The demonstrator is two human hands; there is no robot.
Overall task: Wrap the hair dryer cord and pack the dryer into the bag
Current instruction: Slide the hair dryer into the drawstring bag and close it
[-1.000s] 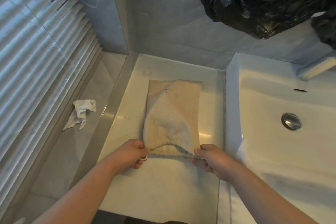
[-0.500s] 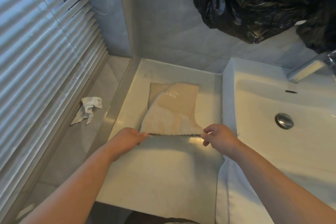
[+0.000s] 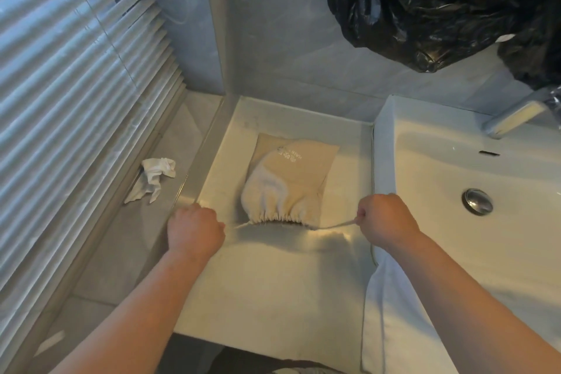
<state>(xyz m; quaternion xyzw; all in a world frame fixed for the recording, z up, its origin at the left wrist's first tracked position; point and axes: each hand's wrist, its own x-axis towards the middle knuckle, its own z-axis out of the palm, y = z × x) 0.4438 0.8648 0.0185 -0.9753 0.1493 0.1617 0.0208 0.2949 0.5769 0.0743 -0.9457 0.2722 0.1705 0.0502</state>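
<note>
A beige drawstring bag point(image 3: 299, 171) lies on the white counter point(image 3: 273, 276), bulging on its left side; the dryer itself is hidden inside. The bag's mouth point(image 3: 277, 217) faces me and is gathered into tight pleats. A thin drawstring point(image 3: 334, 225) runs out from each side of the mouth. My left hand point(image 3: 195, 229) is a fist at the left of the mouth, gripping the left string end. My right hand point(image 3: 387, 218) is a fist at the right, pinching the right string end, which is stretched taut.
A white sink basin point(image 3: 473, 191) with a metal drain point(image 3: 477, 201) and faucet point(image 3: 513, 115) lies right of the counter. A black plastic bag point(image 3: 425, 0) hangs above it. A crumpled white tissue point(image 3: 153, 177) lies on the ledge left, below window blinds point(image 3: 66, 85).
My hands have moved apart, pulling the drawstrings sideways. The bag's mouth, flat and wide before, is now cinched into a narrow gathered opening.
</note>
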